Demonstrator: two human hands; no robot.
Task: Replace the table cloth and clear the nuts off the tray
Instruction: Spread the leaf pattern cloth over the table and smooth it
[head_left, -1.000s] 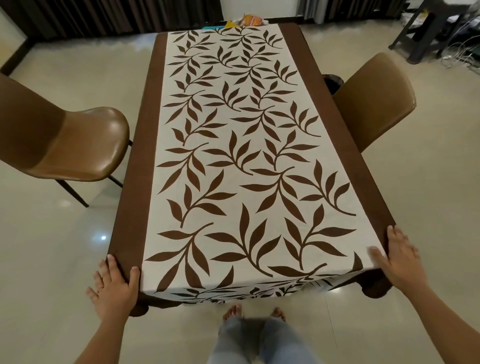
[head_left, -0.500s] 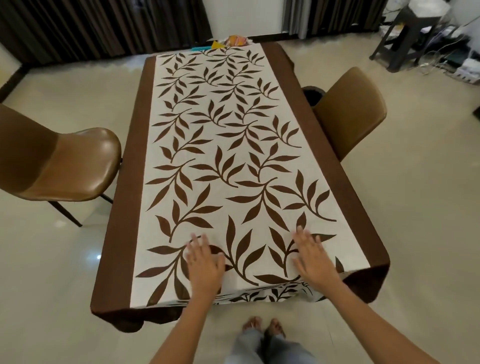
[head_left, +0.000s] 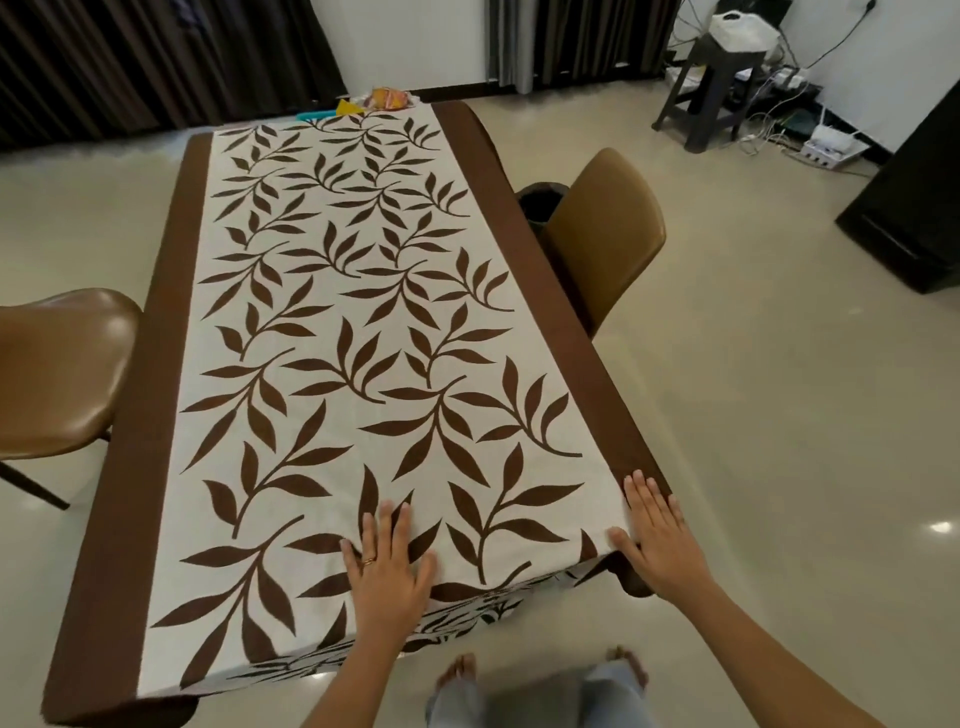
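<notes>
Soft, light and limp by the look, the white table cloth printed with brown leaves (head_left: 332, 332) wants pinching at its near corners; the left hand (head_left: 387, 566) and right hand (head_left: 660, 535) lie flat at its near end, fingers (head_left: 387, 519) straight.

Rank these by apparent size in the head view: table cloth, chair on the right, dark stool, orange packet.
1. table cloth
2. chair on the right
3. dark stool, though it stands farther off, so its true size is unsure
4. orange packet

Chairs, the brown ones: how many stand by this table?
2. One glossy brown shell chair stands left of the brown-and-white leaf-patterned table cloth; the other stands right of it, farther from the camera. More may be hidden outside the frame.
</notes>
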